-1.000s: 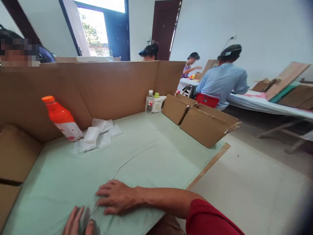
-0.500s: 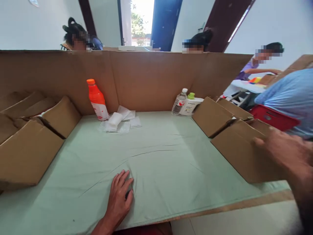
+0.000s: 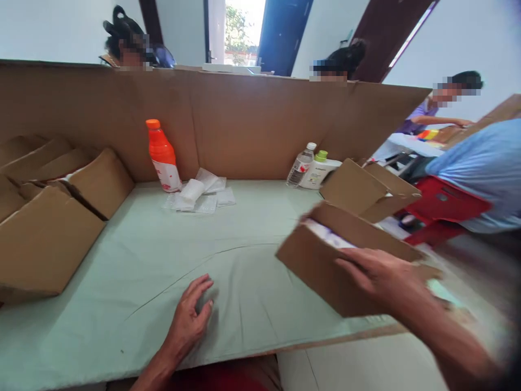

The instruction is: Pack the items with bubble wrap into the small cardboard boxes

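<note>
On the green cloth (image 3: 122,282), left hand (image 3: 189,317) lies flat; right hand (image 3: 374,274) grips a cardboard box (image 3: 321,266).

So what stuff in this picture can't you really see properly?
- Inside the cardboard box, head view: only white edges show; its wall and the right hand cover the rest.
- Right hand's grip: motion blur hides whether the fingers curl around the box.
- Labels on the orange bottle and clear bottle: too small to read.
- Boxes on the left: cut off by the picture's edge.
- White packets: too small to identify.
</note>
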A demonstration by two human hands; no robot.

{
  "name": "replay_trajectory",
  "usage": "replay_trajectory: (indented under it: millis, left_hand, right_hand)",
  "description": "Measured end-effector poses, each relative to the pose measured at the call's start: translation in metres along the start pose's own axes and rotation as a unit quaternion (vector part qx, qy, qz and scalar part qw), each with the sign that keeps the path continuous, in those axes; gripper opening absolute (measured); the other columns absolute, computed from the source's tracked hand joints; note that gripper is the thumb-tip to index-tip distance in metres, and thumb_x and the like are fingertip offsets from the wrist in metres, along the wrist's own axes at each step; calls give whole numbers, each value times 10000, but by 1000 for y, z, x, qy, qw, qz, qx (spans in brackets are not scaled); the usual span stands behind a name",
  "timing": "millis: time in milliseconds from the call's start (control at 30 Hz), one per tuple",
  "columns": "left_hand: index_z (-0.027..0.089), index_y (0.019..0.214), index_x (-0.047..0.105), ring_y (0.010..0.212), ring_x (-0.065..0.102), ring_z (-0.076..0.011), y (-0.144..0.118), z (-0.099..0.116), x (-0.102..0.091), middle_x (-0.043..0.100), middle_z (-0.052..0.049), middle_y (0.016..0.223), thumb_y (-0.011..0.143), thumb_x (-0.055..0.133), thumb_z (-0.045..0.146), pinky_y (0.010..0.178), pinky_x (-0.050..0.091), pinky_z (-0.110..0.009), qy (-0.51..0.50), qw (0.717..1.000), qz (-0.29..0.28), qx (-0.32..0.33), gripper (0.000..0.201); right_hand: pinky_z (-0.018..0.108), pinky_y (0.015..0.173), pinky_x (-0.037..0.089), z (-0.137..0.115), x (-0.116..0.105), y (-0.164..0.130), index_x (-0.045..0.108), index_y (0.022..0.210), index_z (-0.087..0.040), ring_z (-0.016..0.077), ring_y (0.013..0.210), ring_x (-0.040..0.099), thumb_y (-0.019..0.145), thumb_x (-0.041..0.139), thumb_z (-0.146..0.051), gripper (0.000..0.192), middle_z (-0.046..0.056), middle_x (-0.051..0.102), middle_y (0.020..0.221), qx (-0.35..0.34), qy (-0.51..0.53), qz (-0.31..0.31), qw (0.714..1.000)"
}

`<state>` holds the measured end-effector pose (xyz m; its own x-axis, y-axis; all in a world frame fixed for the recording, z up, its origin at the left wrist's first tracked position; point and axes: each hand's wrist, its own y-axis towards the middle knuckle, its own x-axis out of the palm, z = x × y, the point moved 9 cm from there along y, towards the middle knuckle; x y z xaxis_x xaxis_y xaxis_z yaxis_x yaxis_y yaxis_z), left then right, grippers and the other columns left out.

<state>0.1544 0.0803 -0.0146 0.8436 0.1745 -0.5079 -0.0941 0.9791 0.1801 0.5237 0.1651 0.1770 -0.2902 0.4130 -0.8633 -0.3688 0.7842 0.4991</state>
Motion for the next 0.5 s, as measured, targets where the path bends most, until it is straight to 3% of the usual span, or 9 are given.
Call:
replay_trajectory:
  millis: [67, 133, 200, 233, 300, 367, 433, 500]
  left_hand:
    - [211, 1249, 662, 1296, 582, -304, 1, -1, -11, 612, -147, 1396, 874, 562, 311, 1009, 543, -479, -22, 999, 27, -19, 400]
    - [216, 1298, 619, 1291, 581, -300, -1, -1, -21, 588, -143, 1421, 874, 584, 338, 1055, 505, -496, -36, 998, 44, -33, 442]
    - [220, 1311, 598, 1275, 586, -294, -4, -3, -31, 574, -139, 1429, 878, 590, 350, 1074, 484, -502, -46, 997, 48, -45, 452]
    - [217, 1302, 600, 1273, 584, -295, -6, -4, -36, 578, -140, 1418, 878, 592, 355, 1078, 478, -503, -49, 996, 48, -49, 446]
    - [200, 1268, 614, 1287, 565, -304, -9, -7, -45, 598, -146, 1381, 867, 608, 362, 1099, 453, -510, -49, 996, 51, -54, 432]
    - [190, 1260, 613, 1308, 544, -309, -11, -11, -51, 597, -149, 1375, 861, 619, 356, 1118, 430, -511, -50, 996, 53, -57, 432]
    - [194, 1297, 588, 1331, 524, -305, -11, -11, -49, 578, -145, 1398, 858, 623, 331, 1128, 421, -497, -60, 996, 48, -52, 461]
    - [199, 1358, 540, 1334, 522, -297, -9, -7, -40, 577, -142, 1393, 851, 619, 295, 1125, 426, -478, -77, 996, 36, -40, 521]
  right_hand:
    - [300, 644, 469, -84, 11, 13, 743, 896, -225, 191, 694, 667, 930, 591, -257, 159, 68, 754, 800, -92, 31, -87, 991]
    - [300, 673, 482, -142, 9, 22, 734, 954, -211, 187, 725, 664, 957, 592, -268, 153, 55, 740, 799, -159, 86, -134, 974]
    - [332, 774, 516, -173, -9, 28, 719, 1034, -199, 193, 807, 681, 968, 605, -301, 167, 58, 749, 866, -205, 169, -121, 956]
    - [350, 836, 525, -176, -19, 31, 711, 1070, -202, 194, 854, 691, 967, 613, -301, 174, 57, 757, 911, -208, 210, -95, 951]
    - [358, 902, 528, -151, -34, 35, 713, 1099, -231, 189, 914, 704, 956, 628, -283, 175, 42, 767, 977, -135, 262, -14, 955]
    - [348, 876, 545, -96, -31, 29, 735, 1072, -254, 189, 907, 711, 932, 653, -307, 171, 29, 773, 971, 32, 279, 77, 957]
    - [351, 817, 566, -39, -4, 4, 750, 1033, -234, 203, 876, 715, 898, 675, -391, 221, 44, 777, 932, 213, 306, 132, 918]
    - [354, 752, 585, -4, 44, -25, 750, 1011, -198, 220, 845, 719, 848, 685, -482, 334, 70, 778, 915, 322, 372, 115, 863]
